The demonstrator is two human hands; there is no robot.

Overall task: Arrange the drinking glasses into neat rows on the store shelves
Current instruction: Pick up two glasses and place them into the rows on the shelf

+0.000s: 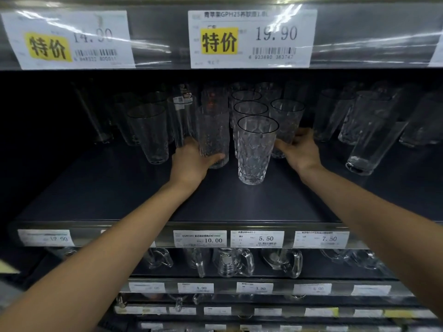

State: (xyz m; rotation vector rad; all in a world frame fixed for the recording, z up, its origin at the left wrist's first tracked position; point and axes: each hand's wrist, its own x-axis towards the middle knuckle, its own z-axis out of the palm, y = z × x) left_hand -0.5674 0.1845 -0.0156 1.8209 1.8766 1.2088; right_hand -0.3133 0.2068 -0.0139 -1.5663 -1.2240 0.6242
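Note:
Clear drinking glasses stand on a dark shelf (pixel 134 192) at chest height. My left hand (pixel 191 161) grips the base of a textured glass (pixel 212 133) left of centre. My right hand (pixel 299 149) holds the lower part of another textured glass (pixel 286 118) to the right. Between them a dimpled glass (pixel 255 149) stands alone at the front, with a short row of like glasses (pixel 250 109) behind it. A plain tumbler (pixel 149 133) stands further left.
More tall glasses (pixel 366 130) crowd the right side, one leaning. Price tags line the shelf edge (pixel 257 238) and the upper rail (pixel 251 38). Glass mugs (pixel 233 261) fill the shelf below. The front of the dark shelf is bare.

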